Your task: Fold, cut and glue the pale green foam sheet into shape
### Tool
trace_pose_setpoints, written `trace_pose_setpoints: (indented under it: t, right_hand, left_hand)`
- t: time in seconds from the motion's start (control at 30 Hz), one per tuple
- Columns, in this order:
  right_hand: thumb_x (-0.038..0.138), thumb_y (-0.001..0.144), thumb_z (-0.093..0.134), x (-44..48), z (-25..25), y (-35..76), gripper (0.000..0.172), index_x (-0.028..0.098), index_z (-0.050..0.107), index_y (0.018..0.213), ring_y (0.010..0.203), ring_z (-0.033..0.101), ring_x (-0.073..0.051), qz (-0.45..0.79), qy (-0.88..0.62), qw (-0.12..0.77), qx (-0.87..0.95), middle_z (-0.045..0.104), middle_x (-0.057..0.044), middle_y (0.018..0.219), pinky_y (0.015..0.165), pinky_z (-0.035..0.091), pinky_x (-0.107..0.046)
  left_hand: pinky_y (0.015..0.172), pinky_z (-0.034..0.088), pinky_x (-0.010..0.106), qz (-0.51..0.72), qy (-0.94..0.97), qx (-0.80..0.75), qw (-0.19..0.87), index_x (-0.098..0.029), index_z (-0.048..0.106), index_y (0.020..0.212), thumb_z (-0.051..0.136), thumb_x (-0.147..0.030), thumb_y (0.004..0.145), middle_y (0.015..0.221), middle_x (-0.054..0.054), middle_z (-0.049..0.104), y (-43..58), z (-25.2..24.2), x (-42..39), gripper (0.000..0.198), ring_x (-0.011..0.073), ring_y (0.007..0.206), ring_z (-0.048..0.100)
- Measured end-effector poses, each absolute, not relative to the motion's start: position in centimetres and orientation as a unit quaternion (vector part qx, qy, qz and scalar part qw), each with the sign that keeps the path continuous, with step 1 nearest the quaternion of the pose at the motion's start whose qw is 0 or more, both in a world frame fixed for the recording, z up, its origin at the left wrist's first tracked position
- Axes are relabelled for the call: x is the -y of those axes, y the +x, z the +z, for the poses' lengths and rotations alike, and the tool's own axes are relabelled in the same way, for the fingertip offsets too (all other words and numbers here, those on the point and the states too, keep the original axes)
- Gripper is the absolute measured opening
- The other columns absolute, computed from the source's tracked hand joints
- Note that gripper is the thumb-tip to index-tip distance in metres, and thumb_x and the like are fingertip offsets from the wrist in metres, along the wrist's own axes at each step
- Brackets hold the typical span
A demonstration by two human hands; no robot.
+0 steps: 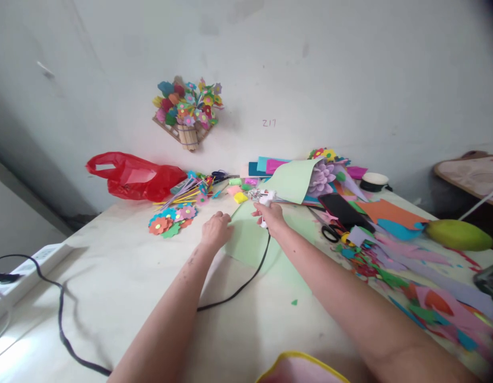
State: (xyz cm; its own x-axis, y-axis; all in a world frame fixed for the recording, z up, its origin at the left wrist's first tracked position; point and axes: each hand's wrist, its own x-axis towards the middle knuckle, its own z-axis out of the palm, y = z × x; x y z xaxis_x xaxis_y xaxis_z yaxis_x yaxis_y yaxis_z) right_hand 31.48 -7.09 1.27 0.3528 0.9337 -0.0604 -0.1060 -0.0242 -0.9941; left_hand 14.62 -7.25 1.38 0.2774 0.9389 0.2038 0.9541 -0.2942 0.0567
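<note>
My right hand (271,217) is closed around a white glue gun (264,198) whose black cord (246,283) trails back over the table toward me. The gun's tip is at the far edge of a light green foam sheet (252,242) that lies flat on the table. My left hand (215,229) rests on the left edge of that sheet with its fingers curled under. Just beyond, a second light green sheet (293,181) curls up over a purple paper flower (323,178).
Foam flowers (171,219) and coloured sticks (186,193) lie left of my hands, with a red plastic bag (134,175) behind. Scissors (326,227), a black phone (344,210), foam scraps (409,282) and a green mango (458,234) fill the right side. A power strip (28,266) sits at the left edge.
</note>
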Motion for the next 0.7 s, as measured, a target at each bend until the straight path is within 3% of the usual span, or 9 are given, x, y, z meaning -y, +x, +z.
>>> trace_pose_setpoints:
  t: [0.1, 0.37, 0.7]
  right_hand:
    - [0.025, 0.064, 0.060, 6.6, 1.3, 31.3, 0.022, 0.012, 0.056, 0.081, 0.028, 0.044, -0.007, 0.439, -0.579, 0.588, 0.356, 0.057, 0.002, 0.047, 0.026, 0.033, -0.017]
    - [0.029, 0.062, 0.064, 5.7, 2.4, 31.1, 0.027, 0.013, 0.057, 0.084, 0.034, 0.049, -0.008, 0.435, -0.569, 0.596, 0.363, 0.056, 0.002, 0.047, 0.028, 0.036, -0.016]
    - [0.025, 0.062, 0.061, 6.2, -0.2, 31.3, 0.021, 0.012, 0.056, 0.078, 0.027, 0.045, -0.009, 0.449, -0.587, 0.589, 0.325, 0.058, 0.001, 0.047, 0.025, 0.033, -0.019]
  left_hand:
    - [0.072, 0.042, 0.026, -0.143, -0.773, 0.618, 0.033, -0.024, 0.054, 0.105, 0.043, -0.034, 0.077, 0.101, 0.005, 0.052, 15.1, 0.3, 6.5, 0.032, 0.0183, 0.097, 0.049]
    - [0.075, 0.038, 0.022, -0.149, -0.786, 0.600, -0.011, -0.027, 0.060, 0.098, 0.036, -0.020, 0.081, 0.103, 0.003, 0.053, 14.5, -0.6, 6.1, 0.030, 0.0131, 0.094, 0.050]
    - [0.066, 0.039, 0.025, -0.167, -0.785, 0.596, 0.030, -0.028, 0.064, 0.090, 0.039, -0.028, 0.080, 0.093, 0.003, 0.059, 14.8, -0.4, 5.7, 0.026, 0.0169, 0.094, 0.051]
